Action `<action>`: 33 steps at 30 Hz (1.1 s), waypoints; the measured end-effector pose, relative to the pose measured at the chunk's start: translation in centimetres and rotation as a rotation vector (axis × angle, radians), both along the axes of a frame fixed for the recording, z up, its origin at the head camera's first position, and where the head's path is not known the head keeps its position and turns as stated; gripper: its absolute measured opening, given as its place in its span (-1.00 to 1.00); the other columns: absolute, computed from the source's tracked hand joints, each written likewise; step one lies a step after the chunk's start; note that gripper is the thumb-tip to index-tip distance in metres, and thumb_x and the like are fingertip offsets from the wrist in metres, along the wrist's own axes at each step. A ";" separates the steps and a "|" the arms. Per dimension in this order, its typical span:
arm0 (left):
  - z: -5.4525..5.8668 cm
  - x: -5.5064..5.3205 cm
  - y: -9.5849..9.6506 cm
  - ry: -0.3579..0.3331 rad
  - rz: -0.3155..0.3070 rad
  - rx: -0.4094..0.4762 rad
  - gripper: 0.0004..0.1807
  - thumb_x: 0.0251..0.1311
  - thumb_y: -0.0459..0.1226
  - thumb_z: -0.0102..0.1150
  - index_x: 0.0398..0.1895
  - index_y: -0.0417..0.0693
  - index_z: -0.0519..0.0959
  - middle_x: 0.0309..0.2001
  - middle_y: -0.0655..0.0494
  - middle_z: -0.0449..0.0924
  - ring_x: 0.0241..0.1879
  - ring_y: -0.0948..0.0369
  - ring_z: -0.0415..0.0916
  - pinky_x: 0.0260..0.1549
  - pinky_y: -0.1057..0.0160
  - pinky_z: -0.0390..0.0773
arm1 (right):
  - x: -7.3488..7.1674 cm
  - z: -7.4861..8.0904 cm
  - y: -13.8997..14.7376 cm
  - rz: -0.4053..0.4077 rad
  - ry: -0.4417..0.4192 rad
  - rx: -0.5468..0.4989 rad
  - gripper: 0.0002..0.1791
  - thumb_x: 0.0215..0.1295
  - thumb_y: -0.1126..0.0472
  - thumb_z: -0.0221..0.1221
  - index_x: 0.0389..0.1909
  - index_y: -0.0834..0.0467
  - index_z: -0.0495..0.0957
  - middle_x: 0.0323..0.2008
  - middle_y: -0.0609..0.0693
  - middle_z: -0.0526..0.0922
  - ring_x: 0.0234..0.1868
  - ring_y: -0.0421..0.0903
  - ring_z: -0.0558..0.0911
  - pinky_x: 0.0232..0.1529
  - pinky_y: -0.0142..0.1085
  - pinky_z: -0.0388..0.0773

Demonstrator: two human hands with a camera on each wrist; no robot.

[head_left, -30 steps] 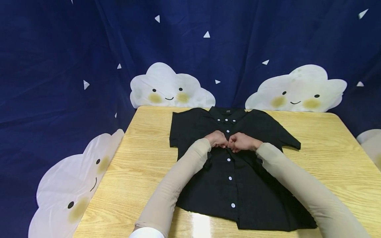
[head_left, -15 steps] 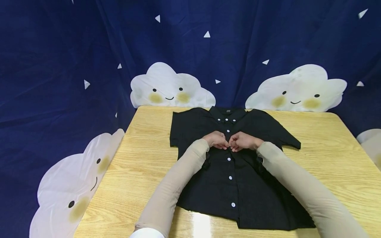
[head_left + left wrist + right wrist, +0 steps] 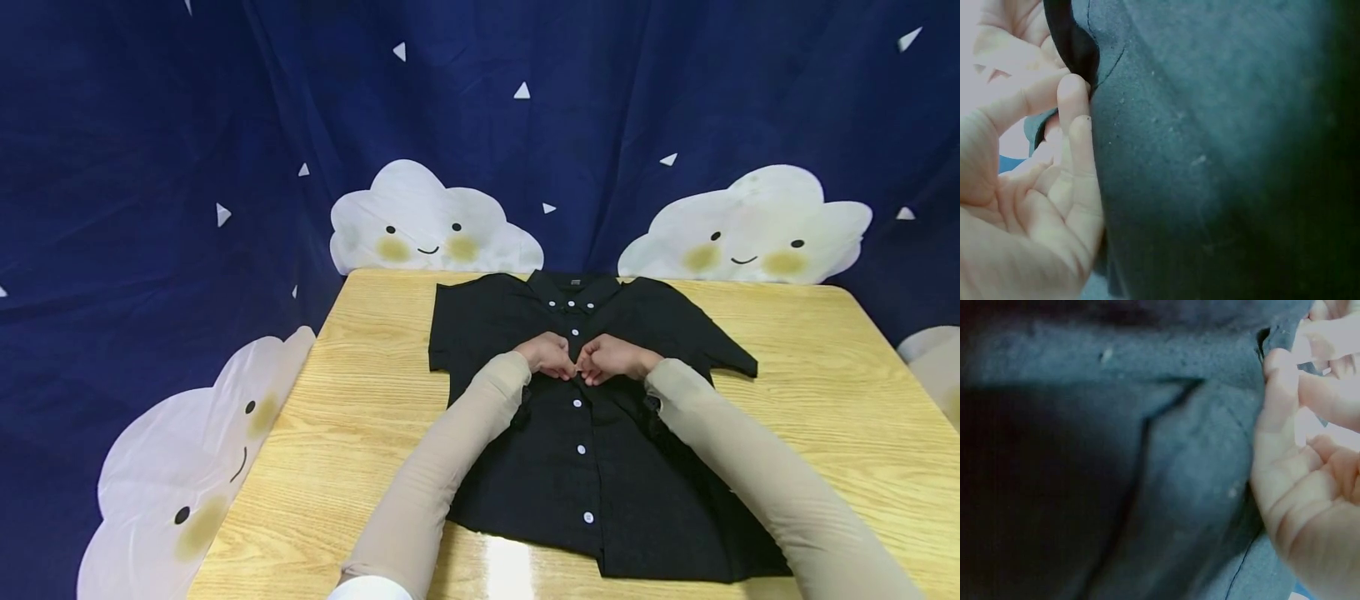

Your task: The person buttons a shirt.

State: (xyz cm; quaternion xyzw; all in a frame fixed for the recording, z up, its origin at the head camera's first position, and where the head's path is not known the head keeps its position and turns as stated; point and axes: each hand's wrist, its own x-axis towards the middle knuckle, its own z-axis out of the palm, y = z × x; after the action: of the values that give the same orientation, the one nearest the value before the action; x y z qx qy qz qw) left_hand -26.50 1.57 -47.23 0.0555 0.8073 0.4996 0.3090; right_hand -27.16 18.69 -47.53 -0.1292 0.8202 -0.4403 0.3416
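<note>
A slight shift of both hands [image 3: 548, 355] [image 3: 609, 357] at the front of the black shirt [image 3: 551, 442] since earlier.

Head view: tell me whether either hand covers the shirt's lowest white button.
No, the lowest button shows plainly, with the left hand and right hand higher up the shirt.

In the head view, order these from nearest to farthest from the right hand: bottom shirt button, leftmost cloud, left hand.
1. Left hand: beside the right hand.
2. Bottom button: low on the shirt.
3. Leftmost cloud: left of the table.
</note>
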 end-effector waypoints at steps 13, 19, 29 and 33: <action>0.1 0.3 0.2 0.022 0.016 -0.030 -0.61 -0.03 -0.55 0.26 -0.70 -0.05 0.26 -0.67 0.09 0.50 -0.63 0.29 0.51 -0.60 0.36 0.45 | 0.0 0.1 -0.3 -0.032 -0.045 0.011 -0.85 0.20 0.45 -0.03 -0.35 0.37 0.52 -0.51 0.05 0.53 -0.50 -0.16 0.59 -0.41 -0.31 0.57; 0.4 0.5 0.3 0.051 0.033 -0.075 -0.59 -0.03 -0.53 0.29 -0.71 -0.05 0.25 -0.69 0.09 0.49 -0.65 0.29 0.51 -0.63 0.37 0.44 | 0.1 0.3 -0.2 -0.037 -0.051 0.006 -0.84 0.19 0.43 -0.02 -0.32 0.37 0.53 -0.50 0.05 0.53 -0.50 -0.15 0.59 -0.40 -0.31 0.57; 0.1 0.5 0.4 0.063 0.082 -0.106 -0.62 -0.01 -0.50 0.30 -0.71 -0.05 0.30 -0.70 0.11 0.49 -0.68 0.30 0.49 -0.64 0.40 0.45 | 0.4 0.4 -0.5 -0.060 -0.004 0.050 -0.85 0.27 0.38 -0.01 -0.40 0.31 0.52 -0.51 0.04 0.53 -0.50 -0.14 0.59 -0.41 -0.30 0.57; 0.1 0.7 0.2 0.069 0.087 -0.099 -0.67 0.03 -0.49 0.26 -0.68 -0.07 0.33 -0.68 0.10 0.50 -0.65 0.30 0.50 -0.61 0.40 0.47 | 0.8 0.3 -0.5 -0.040 0.051 0.068 -0.84 0.30 0.38 -0.01 -0.41 0.33 0.51 -0.49 0.06 0.52 -0.49 -0.12 0.58 -0.41 -0.29 0.55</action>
State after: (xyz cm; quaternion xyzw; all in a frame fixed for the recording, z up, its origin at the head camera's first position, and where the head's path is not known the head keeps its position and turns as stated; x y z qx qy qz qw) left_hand -25.76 1.78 -47.14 0.0224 0.8428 0.4700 0.2613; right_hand -26.34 18.22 -47.22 -0.1124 0.8455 -0.4156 0.3157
